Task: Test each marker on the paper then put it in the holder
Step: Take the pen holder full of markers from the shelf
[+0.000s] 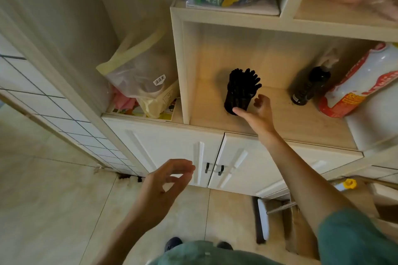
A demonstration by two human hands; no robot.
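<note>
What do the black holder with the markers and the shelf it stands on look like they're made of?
Holder: probably plastic or metal, matte black; blur hides any texture. Markers: likely plastic, dark caps bunched at the top. Shelf: light wood-grain board, probably laminate, with a smooth satin surface and faint streaks.

Bare shelf (pixel 277 114) between holder (pixel 238 102), bottle (pixel 305 90)

Holder (pixel 237 103): we saw it black, packed with black markers (pixel 244 80).
Shelf (pixel 280 118): pale wood grain, white-framed.
Cabinet doors (pixel 193 157): white, with black handles.
Bottle (pixel 308 86): dark, near black.
Refill pouch (pixel 361 79): white with red and orange print.
Sleeve (pixel 353 236): we noted teal green.
Wall tiles (pixel 43 101): white, dark grid lines.
</note>
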